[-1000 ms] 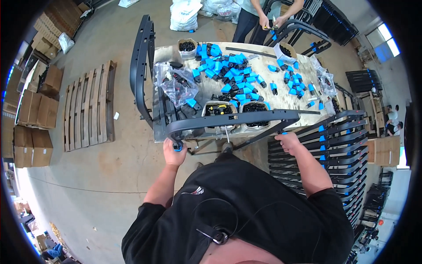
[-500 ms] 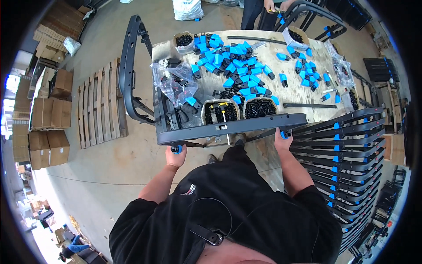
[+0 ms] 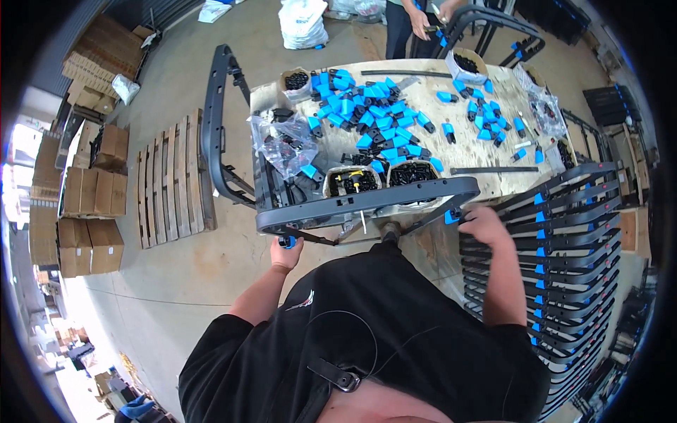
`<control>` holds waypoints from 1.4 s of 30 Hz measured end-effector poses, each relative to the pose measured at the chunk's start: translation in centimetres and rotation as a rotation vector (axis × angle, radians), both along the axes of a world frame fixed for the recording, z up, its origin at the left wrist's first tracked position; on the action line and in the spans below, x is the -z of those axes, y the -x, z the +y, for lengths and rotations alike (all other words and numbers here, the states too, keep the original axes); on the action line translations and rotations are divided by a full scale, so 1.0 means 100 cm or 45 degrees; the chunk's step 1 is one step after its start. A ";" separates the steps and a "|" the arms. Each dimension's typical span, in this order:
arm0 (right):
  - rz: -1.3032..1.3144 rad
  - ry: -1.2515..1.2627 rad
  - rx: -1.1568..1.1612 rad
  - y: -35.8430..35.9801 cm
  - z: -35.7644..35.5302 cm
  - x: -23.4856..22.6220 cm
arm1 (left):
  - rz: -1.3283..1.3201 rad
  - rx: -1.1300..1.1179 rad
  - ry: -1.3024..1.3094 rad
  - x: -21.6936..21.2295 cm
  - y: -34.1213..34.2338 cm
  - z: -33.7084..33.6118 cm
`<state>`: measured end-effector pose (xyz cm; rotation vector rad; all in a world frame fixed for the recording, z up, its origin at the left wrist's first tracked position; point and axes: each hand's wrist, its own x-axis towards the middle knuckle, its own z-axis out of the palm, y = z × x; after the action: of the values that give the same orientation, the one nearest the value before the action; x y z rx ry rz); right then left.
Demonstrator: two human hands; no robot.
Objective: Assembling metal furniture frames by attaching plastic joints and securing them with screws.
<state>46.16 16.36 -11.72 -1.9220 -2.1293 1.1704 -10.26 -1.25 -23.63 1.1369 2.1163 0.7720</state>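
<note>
A black metal frame (image 3: 367,201) with rounded corners stands across the near edge of the table, its near bar in front of me. My left hand (image 3: 285,255) is closed round the frame's lower left end, where a blue and black plastic fitting (image 3: 287,242) shows. Beside the lower right end, at another blue fitting (image 3: 452,216), is my right hand (image 3: 485,227), fingers curled in; what they hold, if anything, is hidden. Behind the near bar, a yellow-handled tool (image 3: 356,185) lies over a box of small black parts (image 3: 330,185).
Blue and black fittings (image 3: 367,116) lie heaped on the wooden table (image 3: 423,156). Stacked black frames (image 3: 543,254) stand at my right. A wooden pallet (image 3: 173,185) and cartons (image 3: 95,190) are to the left. Across the table, another person's hands (image 3: 421,25) work at a frame.
My right hand has shifted outward from the right fitting, its fingers now curled beside it. My left hand keeps its hold. The view has tilted slightly, and the co-worker's hands have moved.
</note>
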 end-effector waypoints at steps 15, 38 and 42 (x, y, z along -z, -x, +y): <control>0.022 -0.390 -0.970 0.325 0.163 -0.065 | -0.538 0.086 0.472 -0.066 0.053 -0.019; 0.003 0.065 -0.716 0.307 0.187 -0.052 | 0.880 0.854 0.536 -0.031 0.068 0.354; 0.033 0.108 -0.697 0.306 0.182 -0.058 | 0.902 0.816 0.581 -0.042 0.057 0.357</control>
<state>15.51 34.56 -5.94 -1.3657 -2.7252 1.3613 -16.00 34.42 -19.44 1.8333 2.0531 -0.4545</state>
